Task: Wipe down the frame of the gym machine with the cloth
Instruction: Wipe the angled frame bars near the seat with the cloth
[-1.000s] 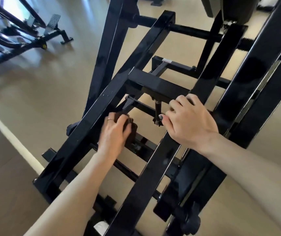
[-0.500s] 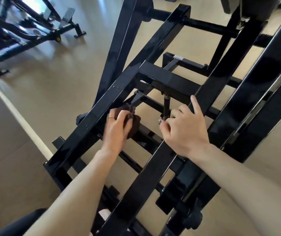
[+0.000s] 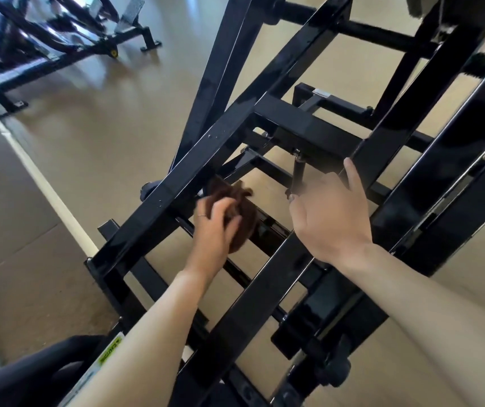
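The gym machine's glossy black frame (image 3: 194,168) fills the view, its square bars running diagonally with a cross beam joining them. My left hand (image 3: 213,227) grips a bunched dark brown cloth (image 3: 240,211) just under the left diagonal bar, between the two long bars. My right hand (image 3: 333,214) hovers with loose, spread fingers over the right diagonal bar; the index finger points up along that bar. It holds nothing. Its fingertips are blurred.
Tan floor (image 3: 94,127) lies under the frame, with a pale line (image 3: 41,183) running diagonally at left. Another black machine (image 3: 59,42) stands at the far left. A green sticker (image 3: 111,351) marks the frame's base near my dark trouser leg (image 3: 30,377).
My right hand let go of the right bar and lifted, fingers opening. My left hand kept the cloth and shifted slightly along the underside of the left bar. The view tilted down and right.
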`<state>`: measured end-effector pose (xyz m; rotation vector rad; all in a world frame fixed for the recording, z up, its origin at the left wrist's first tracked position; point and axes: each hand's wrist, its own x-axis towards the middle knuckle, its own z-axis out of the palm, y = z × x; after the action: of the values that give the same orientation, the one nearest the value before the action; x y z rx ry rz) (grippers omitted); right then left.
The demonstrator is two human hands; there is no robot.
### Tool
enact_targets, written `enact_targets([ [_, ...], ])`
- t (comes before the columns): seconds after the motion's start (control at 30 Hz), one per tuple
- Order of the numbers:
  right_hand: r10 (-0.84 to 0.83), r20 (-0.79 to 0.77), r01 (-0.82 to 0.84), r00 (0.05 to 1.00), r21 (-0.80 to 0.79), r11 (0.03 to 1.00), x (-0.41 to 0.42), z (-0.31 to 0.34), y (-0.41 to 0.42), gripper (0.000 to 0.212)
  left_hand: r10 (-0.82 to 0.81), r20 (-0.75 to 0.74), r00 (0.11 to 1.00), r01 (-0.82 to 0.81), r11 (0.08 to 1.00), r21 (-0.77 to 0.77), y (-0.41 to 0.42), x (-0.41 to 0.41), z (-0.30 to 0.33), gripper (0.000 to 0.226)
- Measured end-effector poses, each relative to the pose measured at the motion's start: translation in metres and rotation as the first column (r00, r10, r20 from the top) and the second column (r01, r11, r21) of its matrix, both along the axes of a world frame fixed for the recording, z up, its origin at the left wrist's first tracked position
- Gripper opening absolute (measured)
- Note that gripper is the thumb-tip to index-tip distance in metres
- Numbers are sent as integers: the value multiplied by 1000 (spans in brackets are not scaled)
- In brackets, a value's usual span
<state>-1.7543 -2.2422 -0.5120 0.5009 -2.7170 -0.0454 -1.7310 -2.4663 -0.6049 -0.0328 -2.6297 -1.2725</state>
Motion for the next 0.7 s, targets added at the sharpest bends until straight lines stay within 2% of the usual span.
enact_targets([
  [0.07,-7,-9,7,1000,-11,1000,0,-1,0,68,200,114,973,-224,937,267,13,2,3,28],
  [0.13,-8,-11,8,1000,-14,1000,0,-1,-1,68,204,187,961,-261,892,368,30,12,12,28],
  [0.23,-18,3,18,1000,10,1000,0,1,-2,69,16,267,964,-114,926,359,46,32,18,32],
  [0.37,-37,-8,37,999,19,999,2,1,-5,71,-79,419,904,-107,909,403,41,28,25,40],
  [0.43,-36,-18,36,999,9,999,3,1,-5,70,-22,435,900,-192,876,443,35,15,31,39],
  [0.5,-39,-18,39,999,3,999,3,1,-5,70,126,453,883,-382,755,533,28,-2,33,36],
  [0.57,-41,-11,41,999,13,999,3,2,-5,69,283,501,818,-549,644,532,22,-24,39,40],
  [0.63,-41,-5,41,999,14,999,3,2,-5,69,371,508,777,-607,656,449,24,-34,44,45],
  [0.7,-46,-3,46,999,18,999,3,2,-6,69,335,471,816,-552,696,460,31,-22,45,41],
])
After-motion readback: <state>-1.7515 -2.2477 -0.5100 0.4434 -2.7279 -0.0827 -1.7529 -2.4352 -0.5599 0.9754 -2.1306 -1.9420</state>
